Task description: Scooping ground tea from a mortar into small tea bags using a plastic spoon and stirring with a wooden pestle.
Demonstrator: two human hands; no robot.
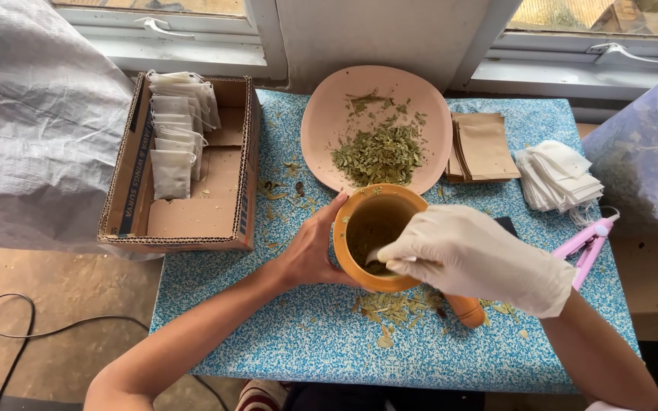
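Observation:
An orange wooden mortar (365, 215) stands near the middle of the blue speckled table, with crushed green herbs inside. My bare left hand (312, 247) wraps around its left side. My right hand (475, 255), in a white glove, reaches over the rim and holds a small metal spoon (381, 256) dipped into the herbs. An orange wooden pestle (465, 309) lies on the table under my right wrist. Behind the mortar sits a pink plate (329, 114) with a heap of dried green leaves (378, 154).
A cardboard box (222, 205) with several white tea bags stands at the left. Brown paper envelopes (486, 146), a stack of empty white bags (559, 176) and a pink tool (589, 245) lie at the right. A plastic tub (649, 144) is at far right. Leaf crumbs litter the table (283, 335).

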